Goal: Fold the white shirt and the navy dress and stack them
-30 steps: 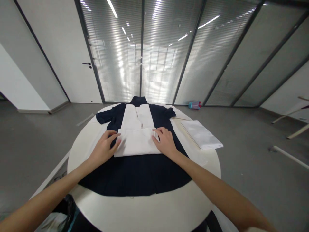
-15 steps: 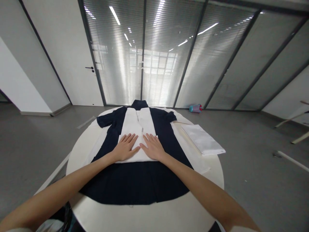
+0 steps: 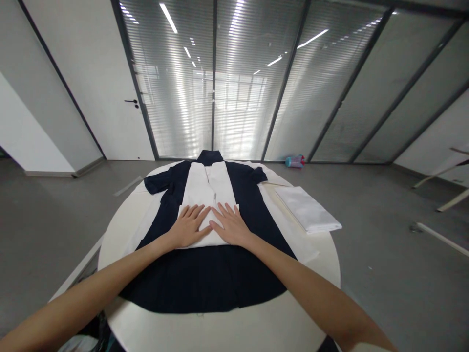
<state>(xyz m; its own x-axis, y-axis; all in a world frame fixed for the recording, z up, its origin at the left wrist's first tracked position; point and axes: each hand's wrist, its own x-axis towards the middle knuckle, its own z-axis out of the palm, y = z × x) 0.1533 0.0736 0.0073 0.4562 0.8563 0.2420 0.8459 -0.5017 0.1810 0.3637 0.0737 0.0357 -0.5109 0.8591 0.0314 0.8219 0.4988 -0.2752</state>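
A dark navy short-sleeved shirt [image 3: 216, 278] lies spread on a round white table, its collar at the far side. On its middle rests a folded white cloth [image 3: 210, 178], narrow at the far part with a slit or crease down it, and doubled at the near end. My left hand [image 3: 188, 226] lies flat on the left of the doubled part, fingers apart. Flat on the right side of it is my right hand [image 3: 230, 225], fingers also spread. The two thumbs nearly meet at the middle. Whether the cloth has more layers beneath the hands is hidden.
The white table [image 3: 220, 332] reaches under the shirt. Thin white material [image 3: 280, 220] lies beneath the shirt's right side. A folded white fabric piece [image 3: 308, 210] sits at the right edge, slightly overhanging. A blue and red object [image 3: 295, 161] is on the floor by the glass wall.
The camera view has shifted slightly. Both hands stay flat on the white cloth, with at most a small slide, and the shirt and cloth look the same.
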